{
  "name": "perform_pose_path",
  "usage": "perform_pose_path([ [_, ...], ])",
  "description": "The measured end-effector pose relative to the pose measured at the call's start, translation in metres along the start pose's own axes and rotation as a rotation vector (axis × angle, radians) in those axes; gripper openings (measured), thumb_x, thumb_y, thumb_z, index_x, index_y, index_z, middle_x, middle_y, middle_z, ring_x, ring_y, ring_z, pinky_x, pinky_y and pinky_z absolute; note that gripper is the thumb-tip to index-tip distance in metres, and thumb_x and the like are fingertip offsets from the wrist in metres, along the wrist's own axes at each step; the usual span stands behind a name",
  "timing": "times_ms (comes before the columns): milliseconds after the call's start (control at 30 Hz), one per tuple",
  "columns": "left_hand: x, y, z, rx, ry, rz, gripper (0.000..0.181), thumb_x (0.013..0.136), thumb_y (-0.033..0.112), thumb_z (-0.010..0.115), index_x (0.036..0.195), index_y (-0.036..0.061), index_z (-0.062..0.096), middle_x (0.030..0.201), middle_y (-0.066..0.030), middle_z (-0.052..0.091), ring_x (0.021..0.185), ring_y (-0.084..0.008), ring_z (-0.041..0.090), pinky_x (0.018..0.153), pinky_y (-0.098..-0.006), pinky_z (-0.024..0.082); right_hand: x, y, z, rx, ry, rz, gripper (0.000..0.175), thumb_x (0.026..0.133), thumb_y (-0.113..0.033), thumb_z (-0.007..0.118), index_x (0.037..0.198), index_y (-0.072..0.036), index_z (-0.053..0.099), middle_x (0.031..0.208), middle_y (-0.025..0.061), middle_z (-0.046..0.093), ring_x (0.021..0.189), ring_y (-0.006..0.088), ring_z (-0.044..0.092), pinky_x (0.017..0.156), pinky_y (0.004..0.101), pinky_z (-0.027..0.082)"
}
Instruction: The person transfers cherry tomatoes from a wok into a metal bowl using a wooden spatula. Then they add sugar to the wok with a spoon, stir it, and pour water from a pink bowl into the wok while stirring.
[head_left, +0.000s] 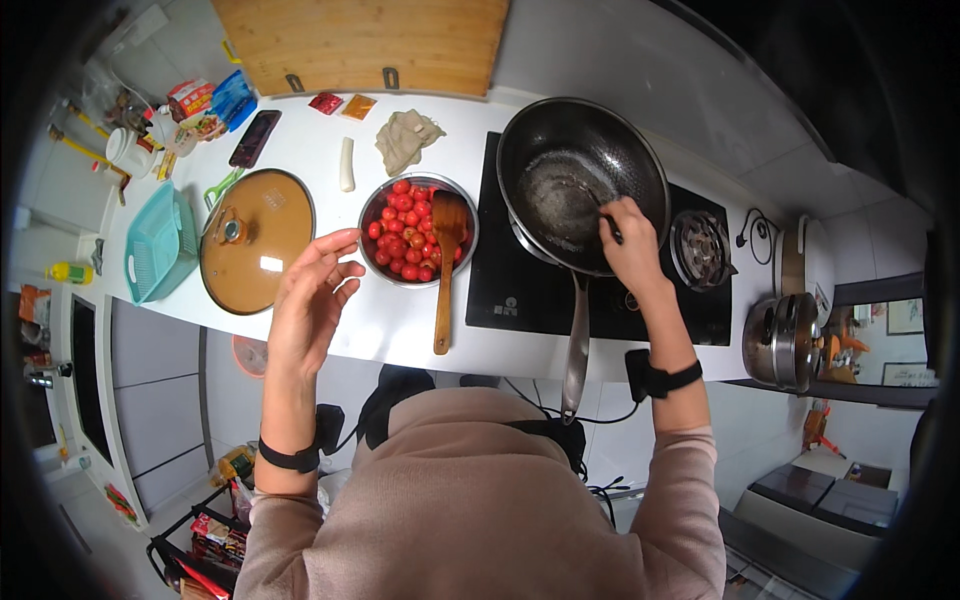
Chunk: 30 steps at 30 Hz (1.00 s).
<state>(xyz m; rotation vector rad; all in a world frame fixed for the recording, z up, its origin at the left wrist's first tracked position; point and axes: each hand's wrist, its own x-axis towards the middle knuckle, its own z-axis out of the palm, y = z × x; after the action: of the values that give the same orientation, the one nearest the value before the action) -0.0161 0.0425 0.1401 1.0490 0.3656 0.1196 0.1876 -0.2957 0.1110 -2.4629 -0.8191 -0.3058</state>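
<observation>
Above the lower right part of a black wok (555, 195), my right hand (630, 240) has its fingers curled together; a thin dark line shows by the fingertips, and whether they pinch something is unclear. The wok sits on a burner, its metal handle towards me, with a shiny wet patch inside. My left hand (315, 292) hovers empty, fingers apart, between a glass lid (262, 225) and a metal bowl (373, 264) of small red fruits (403, 238). A wooden spatula (444, 285) rests across the bowl's right side, its handle over the counter.
Behind the bowl lie a cloth (405, 141), a white stick-like piece (346, 163) and two small packets. A turquoise basket (161, 244) and phone (255, 139) are at left. Right of the wok are the second burner (701, 250) and a lidded metal pot (780, 341).
</observation>
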Motion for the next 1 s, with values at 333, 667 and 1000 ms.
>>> perform_pose_path([
  [333, -0.004, -0.005, -0.004, 0.054, 0.036, -0.019, 0.04, 0.093, 0.024, 0.056, 0.125, 0.0002, 0.056, 0.116, -0.0054, 0.057, 0.097, -0.0138, 0.057, 0.085, -0.0267, 0.048, 0.004, -0.005, 0.004, 0.088, -0.021, 0.032, 0.011, 0.085, -0.002, 0.061, 0.095, 0.002, 0.062, 0.094, 0.0192, 0.06, 0.088, 0.0416, 0.06, 0.078, 0.0414, 0.05],
  [667, -0.004, -0.011, 0.0, 0.081, 0.052, -0.062, 0.036, 0.093, 0.021, 0.056, 0.124, 0.0012, 0.059, 0.115, -0.0041, 0.059, 0.094, -0.012, 0.057, 0.085, -0.0252, 0.046, -0.002, -0.009, 0.004, 0.22, -0.067, 0.01, 0.01, 0.084, 0.001, 0.06, 0.094, 0.002, 0.062, 0.093, 0.0177, 0.06, 0.088, 0.0386, 0.061, 0.078, 0.0413, 0.049],
  [1000, -0.005, -0.018, 0.002, 0.105, 0.064, -0.081, 0.037, 0.093, 0.022, 0.057, 0.124, 0.0022, 0.06, 0.112, -0.0016, 0.059, 0.093, -0.0107, 0.058, 0.083, -0.0243, 0.045, -0.015, -0.029, -0.045, 0.2, 0.238, 0.05, 0.016, 0.086, 0.002, 0.059, 0.101, 0.002, 0.064, 0.096, 0.0156, 0.061, 0.087, 0.0289, 0.063, 0.078, 0.0327, 0.049],
])
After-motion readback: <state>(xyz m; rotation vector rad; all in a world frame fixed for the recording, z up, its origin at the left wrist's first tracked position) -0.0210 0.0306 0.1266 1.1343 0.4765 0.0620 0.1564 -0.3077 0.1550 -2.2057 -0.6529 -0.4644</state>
